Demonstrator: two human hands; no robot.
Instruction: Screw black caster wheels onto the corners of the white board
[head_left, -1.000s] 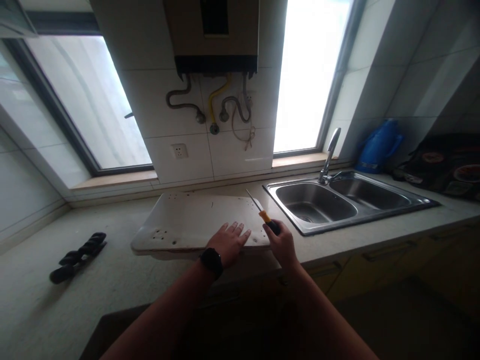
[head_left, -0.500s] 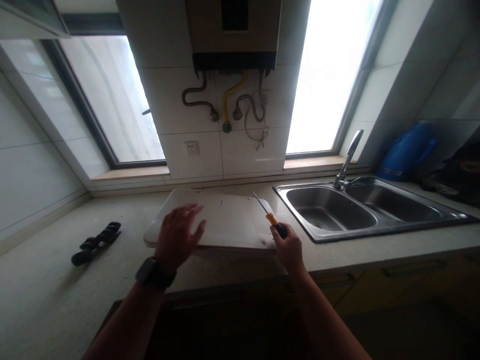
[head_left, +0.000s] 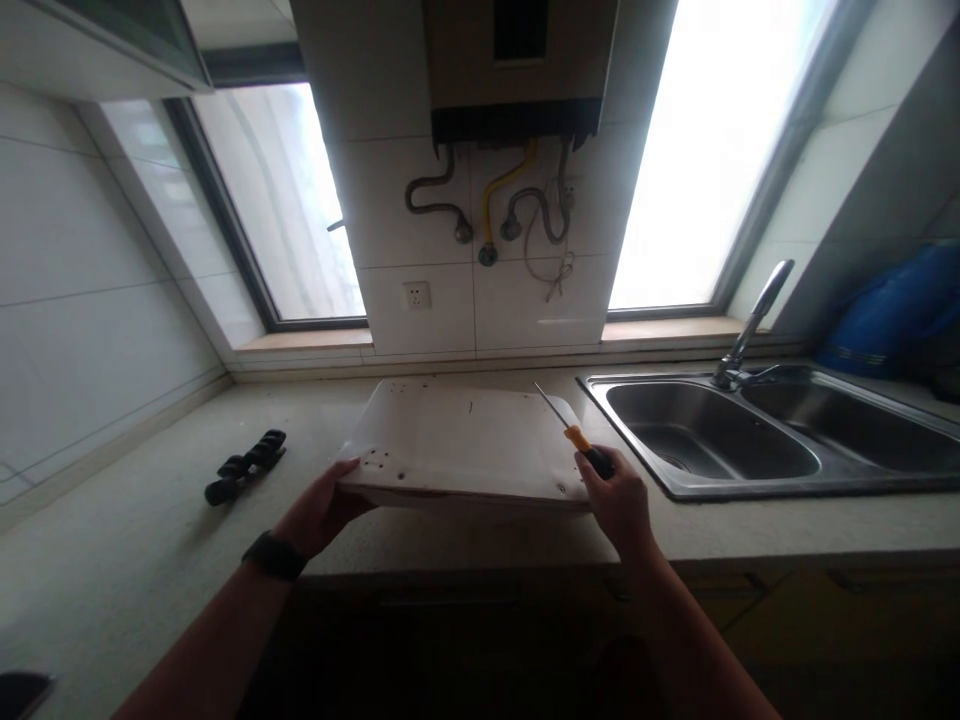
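Observation:
A white panel [head_left: 469,435] with rounded corners and small holes near its corners lies on the counter, its front edge slightly raised. My left hand [head_left: 326,508] grips its front left corner, thumb on top and the other fingers beneath. In my right hand [head_left: 619,497] is a screwdriver [head_left: 577,437] with a yellow and black handle, its thin shaft pointing up and away to the left. That hand is at the panel's front right corner; whether it also grips the edge is unclear.
A black, ribbed object [head_left: 246,467] rests on the counter [head_left: 165,590] to the left. On the right is a double steel sink [head_left: 675,492] with a faucet [head_left: 754,325], and a blue jug-like container [head_left: 889,310] behind it. Hoses [head_left: 435,208] hang beneath a wall-mounted heater [head_left: 517,90].
My left hand has come down from above the panel to hold its front left corner. The right hand keeps the screwdriver. The view has swung a little to the left.

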